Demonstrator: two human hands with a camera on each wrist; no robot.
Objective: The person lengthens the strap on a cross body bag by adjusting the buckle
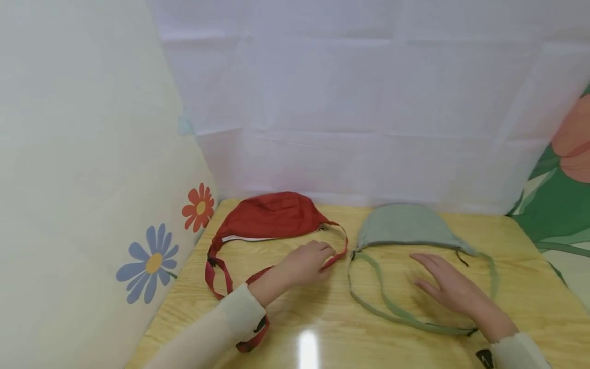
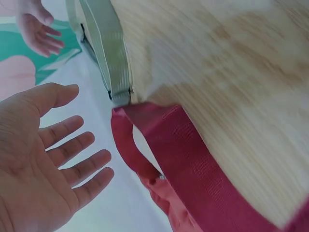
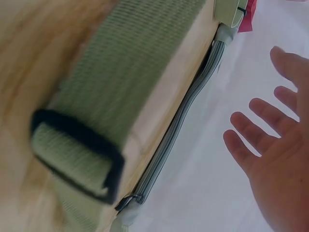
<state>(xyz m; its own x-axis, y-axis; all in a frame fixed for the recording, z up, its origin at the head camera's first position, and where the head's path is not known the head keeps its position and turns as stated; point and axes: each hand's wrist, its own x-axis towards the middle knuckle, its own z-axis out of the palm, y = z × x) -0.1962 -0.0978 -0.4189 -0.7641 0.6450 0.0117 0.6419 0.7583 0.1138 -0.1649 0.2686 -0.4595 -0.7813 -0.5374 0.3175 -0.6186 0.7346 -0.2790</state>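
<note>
A red waist bag point(image 1: 276, 215) lies at the back left of the wooden table, its red strap point(image 2: 188, 169) looping toward the front. To its right lies a grey-green waist bag point(image 1: 403, 225) with a light green strap point(image 1: 396, 312) and a black buckle point(image 3: 77, 154). My left hand point(image 1: 308, 262) is above the red strap near the bag's right end; in the left wrist view its fingers point(image 2: 77, 171) are spread and hold nothing. Over the loop of the green strap hovers my right hand point(image 1: 449, 284), fingers extended and apart from the bag.
The wooden table point(image 1: 332, 302) meets a white creased cloth point(image 1: 322, 102) hanging behind it. On the left stands a pale wall covering point(image 1: 92, 128) printed with flowers. Green leaves and a pink flower point(image 1: 576, 138) decorate the covering on the right.
</note>
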